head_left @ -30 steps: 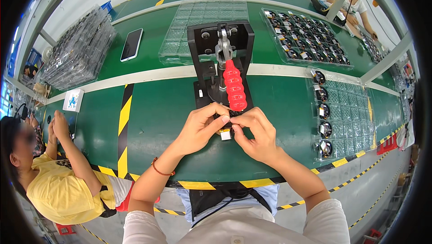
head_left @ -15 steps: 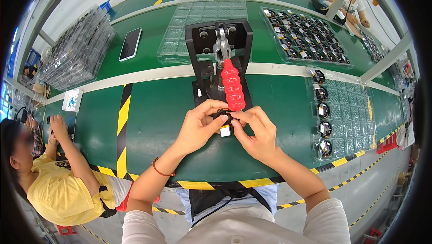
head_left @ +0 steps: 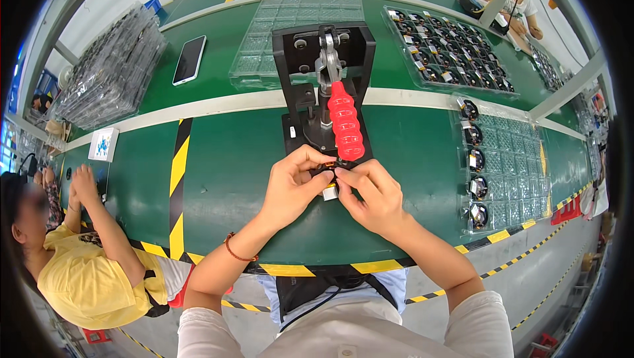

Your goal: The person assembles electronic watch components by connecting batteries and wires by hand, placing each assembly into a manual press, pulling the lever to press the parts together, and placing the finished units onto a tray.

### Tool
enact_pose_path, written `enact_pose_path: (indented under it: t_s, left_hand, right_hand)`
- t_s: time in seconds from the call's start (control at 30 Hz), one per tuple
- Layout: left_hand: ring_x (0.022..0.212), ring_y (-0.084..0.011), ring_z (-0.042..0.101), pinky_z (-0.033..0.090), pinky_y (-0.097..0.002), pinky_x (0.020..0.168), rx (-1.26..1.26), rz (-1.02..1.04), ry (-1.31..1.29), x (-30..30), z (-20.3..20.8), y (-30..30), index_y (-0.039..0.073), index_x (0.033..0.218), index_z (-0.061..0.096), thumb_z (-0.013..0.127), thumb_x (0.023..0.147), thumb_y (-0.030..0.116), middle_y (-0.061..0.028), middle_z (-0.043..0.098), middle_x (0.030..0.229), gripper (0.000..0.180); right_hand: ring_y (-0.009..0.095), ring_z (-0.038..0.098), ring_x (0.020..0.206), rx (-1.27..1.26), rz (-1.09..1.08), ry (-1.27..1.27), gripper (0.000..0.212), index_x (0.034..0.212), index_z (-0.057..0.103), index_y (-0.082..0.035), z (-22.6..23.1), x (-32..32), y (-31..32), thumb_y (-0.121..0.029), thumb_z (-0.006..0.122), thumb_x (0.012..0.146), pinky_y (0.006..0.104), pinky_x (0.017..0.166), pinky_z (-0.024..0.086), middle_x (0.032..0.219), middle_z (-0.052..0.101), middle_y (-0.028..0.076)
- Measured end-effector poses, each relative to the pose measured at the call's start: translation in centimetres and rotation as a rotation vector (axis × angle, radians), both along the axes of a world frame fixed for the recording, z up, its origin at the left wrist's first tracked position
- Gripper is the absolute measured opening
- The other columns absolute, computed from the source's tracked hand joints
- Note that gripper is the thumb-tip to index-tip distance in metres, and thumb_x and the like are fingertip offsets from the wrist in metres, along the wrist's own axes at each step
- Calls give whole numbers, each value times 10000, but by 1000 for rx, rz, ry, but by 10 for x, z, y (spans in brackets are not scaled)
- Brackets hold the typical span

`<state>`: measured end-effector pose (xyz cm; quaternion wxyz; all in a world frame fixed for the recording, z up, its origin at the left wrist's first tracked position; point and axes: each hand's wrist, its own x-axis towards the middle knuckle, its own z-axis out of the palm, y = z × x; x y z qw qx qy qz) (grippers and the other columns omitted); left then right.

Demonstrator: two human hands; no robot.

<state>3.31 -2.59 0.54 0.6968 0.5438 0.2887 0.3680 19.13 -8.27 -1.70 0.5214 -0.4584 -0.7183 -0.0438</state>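
Observation:
Between my hands is a small round black part (head_left: pixel 325 168) with a white label tab (head_left: pixel 329 192) hanging from its near side. My left hand (head_left: pixel 294 183) closes on it from the left, thumb on top. From the right, my right hand (head_left: pixel 371 193) pinches at its edge, fingertips together. The fingers cover much of the part. Just beyond it stands a black toggle clamp press (head_left: pixel 323 54), its red ribbed handle (head_left: pixel 347 123) pointing down toward my fingers.
To the right lies a clear tray (head_left: pixel 508 166) with several round black parts in its left column. A fuller tray (head_left: pixel 446 51) sits behind. Stacked trays (head_left: pixel 112 67), a phone (head_left: pixel 189 61) and an empty clear tray (head_left: pixel 254 47) are farther back. A person in yellow (head_left: pixel 92 279) works at left.
My right fingers have shifted slightly left and closed in on the part, which has tilted a little. The view has moved slightly. The person at left has brought their hands closer together.

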Motion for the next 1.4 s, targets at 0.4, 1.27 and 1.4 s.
enact_pose_path:
  t_s: [0.4, 1.27, 1.4]
  left_hand:
    - [770, -25, 593, 472, -157, 632, 58, 49, 129, 1, -6, -1, -42, 990, 588, 597, 847, -45, -90, 665, 950, 143]
    - [887, -100, 611, 505, -230, 795, 18, 6, 7, 2, -9, -1, -48, 1039, 576, 539, 873, -63, -76, 637, 958, 171]
    - [871, -93, 607, 499, -228, 779, 13, 10, -1, 2, -9, -2, -41, 1029, 580, 539, 876, -56, -71, 639, 952, 159]
  right_hand:
    - [189, 534, 600, 25, -8, -108, 304, 892, 656, -7, 1, 1, -1, 82, 707, 606, 275, 481, 439, 744, 510, 61]
    - [190, 535, 592, -19, 12, -5, 244, 886, 628, 1, 4, 0, -1, 73, 696, 663, 291, 471, 451, 750, 500, 72]
    - [191, 536, 592, -10, 10, -14, 249, 890, 623, 1, 4, 0, -2, 77, 696, 663, 291, 468, 450, 749, 501, 72]
